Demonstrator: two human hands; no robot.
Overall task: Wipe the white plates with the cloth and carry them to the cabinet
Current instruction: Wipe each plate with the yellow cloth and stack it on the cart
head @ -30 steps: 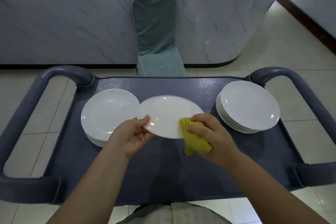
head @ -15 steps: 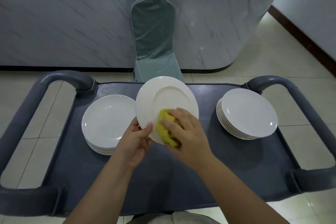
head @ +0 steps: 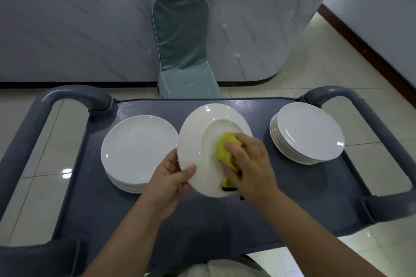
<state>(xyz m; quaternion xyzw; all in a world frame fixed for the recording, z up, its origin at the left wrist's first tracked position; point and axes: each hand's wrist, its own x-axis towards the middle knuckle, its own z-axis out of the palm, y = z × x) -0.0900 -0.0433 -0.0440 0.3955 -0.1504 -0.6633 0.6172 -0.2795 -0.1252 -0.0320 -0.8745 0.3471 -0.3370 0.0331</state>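
Note:
My left hand grips the lower left rim of a white plate, which is tilted up with its underside and foot ring facing me. My right hand presses a yellow cloth against the middle of that underside. The plate hangs above the dark grey cart tray. A stack of white plates lies on the tray at the left, and a second stack lies at the right.
The cart has thick grey handles at the left and right. A chair in a teal cover stands just beyond the cart against a marble-patterned counter. Pale floor tiles surround the cart.
The plate went from lying nearly flat to tilted up with its underside toward me. My right hand moved the cloth from the plate's right edge onto the middle of the underside.

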